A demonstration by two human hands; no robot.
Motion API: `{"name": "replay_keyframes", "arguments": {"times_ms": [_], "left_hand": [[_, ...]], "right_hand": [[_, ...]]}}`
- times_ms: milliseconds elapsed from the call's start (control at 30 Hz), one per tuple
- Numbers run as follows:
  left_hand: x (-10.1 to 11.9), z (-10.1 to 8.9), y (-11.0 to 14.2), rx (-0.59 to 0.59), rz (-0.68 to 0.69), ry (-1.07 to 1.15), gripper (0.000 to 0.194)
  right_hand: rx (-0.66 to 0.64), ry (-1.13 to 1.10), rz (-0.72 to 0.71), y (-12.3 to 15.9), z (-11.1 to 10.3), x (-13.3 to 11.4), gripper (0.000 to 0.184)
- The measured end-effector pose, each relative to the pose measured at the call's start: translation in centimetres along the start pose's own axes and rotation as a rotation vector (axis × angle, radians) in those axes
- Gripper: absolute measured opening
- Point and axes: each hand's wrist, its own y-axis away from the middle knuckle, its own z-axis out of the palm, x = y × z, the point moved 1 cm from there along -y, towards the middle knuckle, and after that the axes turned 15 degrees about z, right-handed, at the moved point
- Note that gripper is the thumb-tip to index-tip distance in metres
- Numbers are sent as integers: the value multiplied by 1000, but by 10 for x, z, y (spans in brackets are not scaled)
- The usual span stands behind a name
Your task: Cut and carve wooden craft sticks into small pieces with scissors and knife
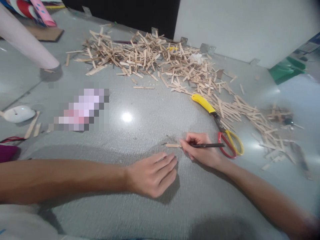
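Observation:
A slim dark pen (207,145) is pinched in my right hand (200,146), its tip pointing left. At that tip a short wooden craft stick (173,145) lies flat on the grey table. Just below the stick rests my left hand (153,173), back up, with fingers loosely bent and side by side. The left thumb is hidden, and I cannot tell whether a fingertip touches the stick. Right behind my right hand are scissors with one red and one yellow handle (234,142). A yellow-handled cutter (203,103) lies against them.
A long heap of craft sticks (150,56) spreads along the back and down the right side. On the left are a blurred-out pinkish object (82,108), a white computer mouse (19,114) and a pale rolled tube (30,40). A green object (287,70) shows at the far right.

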Motion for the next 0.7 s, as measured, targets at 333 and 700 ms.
{"name": "replay_keyframes", "arguments": {"times_ms": [333, 700], "left_hand": [[-2, 13, 6, -118, -93, -98, 34], [-4, 13, 4, -148, -51, -63, 27]], "right_hand": [[-1, 2, -11, -1, 0, 3, 51], [18, 30, -11, 0, 0, -1, 44]]}}
